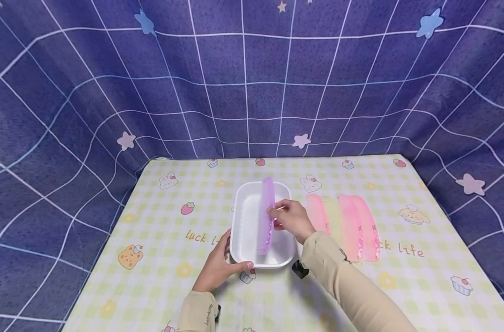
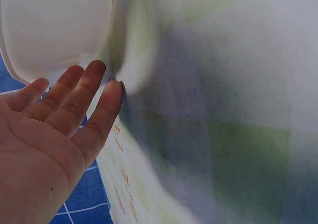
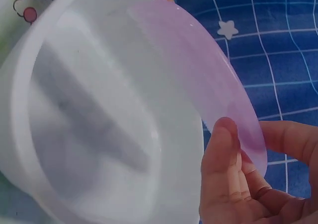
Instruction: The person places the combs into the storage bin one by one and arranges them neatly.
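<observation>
The right hand [image 1: 293,219] pinches a purple comb [image 1: 268,198] between thumb and fingers and holds it on edge, leaning, over the white tray [image 1: 246,216], which sits midway between the left and right edges of the desk [image 1: 152,287]. The likeliest slip is the comb itself: the pinch is narrow and the plastic looks smooth, so it could twist or drop flat if the thumb eases. Its length nearly spans the tray from far rim to near rim, so an end might snag on a rim; whether it touches the floor or wall cannot be told. The left hand [image 1: 219,263] lies around the tray's near left corner, thumb at the near rim, its fingers fairly straight in the left wrist view rather than clenched, so a knock from the comb could slide or tip the tray. Toward the desk's right edge lie the other combs [image 1: 352,221], partly overlapping, and the right sleeve [image 1: 343,276] crosses close by their near left ends; a low elbow could drag them askew.
</observation>
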`<state>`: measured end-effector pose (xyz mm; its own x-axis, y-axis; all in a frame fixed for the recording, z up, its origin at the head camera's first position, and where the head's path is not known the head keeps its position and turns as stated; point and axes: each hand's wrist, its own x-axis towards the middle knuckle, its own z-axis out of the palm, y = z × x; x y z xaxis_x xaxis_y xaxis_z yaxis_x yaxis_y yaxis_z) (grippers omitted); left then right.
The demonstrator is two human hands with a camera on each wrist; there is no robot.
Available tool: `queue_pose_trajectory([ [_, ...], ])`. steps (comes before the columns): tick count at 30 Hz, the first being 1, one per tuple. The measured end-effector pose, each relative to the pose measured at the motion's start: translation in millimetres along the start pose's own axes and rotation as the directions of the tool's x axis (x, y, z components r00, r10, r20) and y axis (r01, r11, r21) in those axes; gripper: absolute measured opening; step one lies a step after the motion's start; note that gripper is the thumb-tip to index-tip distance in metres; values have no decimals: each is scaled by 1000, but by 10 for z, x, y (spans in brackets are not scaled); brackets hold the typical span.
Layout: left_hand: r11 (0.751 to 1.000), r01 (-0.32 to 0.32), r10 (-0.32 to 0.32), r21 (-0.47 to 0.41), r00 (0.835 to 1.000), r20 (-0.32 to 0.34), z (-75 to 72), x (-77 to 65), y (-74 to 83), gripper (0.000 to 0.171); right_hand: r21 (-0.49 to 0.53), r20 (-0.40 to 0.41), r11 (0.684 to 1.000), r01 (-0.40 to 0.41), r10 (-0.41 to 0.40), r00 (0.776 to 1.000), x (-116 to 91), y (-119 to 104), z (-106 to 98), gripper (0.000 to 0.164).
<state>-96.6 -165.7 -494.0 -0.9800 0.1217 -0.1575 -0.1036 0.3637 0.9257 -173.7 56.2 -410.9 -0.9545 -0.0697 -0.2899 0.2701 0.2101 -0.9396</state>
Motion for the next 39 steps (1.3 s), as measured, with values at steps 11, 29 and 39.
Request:
queue_pose_trajectory([
  [11, 999, -33, 33, -5, 999, 1, 0, -9, -10, 111, -45, -13, 999, -24, 23, 1000, -27, -54, 254, 20],
  [29, 1000, -19, 19, 15, 1000, -2, -2, -14, -1, 111, -92, -29, 994, -65, 62, 998, 20, -69, 393, 14],
  [39, 999, -47, 47, 11, 999, 1, -2, -20, -13, 110, -160, -12, 982, -98, 97, 995, 94, -53, 443, 17],
])
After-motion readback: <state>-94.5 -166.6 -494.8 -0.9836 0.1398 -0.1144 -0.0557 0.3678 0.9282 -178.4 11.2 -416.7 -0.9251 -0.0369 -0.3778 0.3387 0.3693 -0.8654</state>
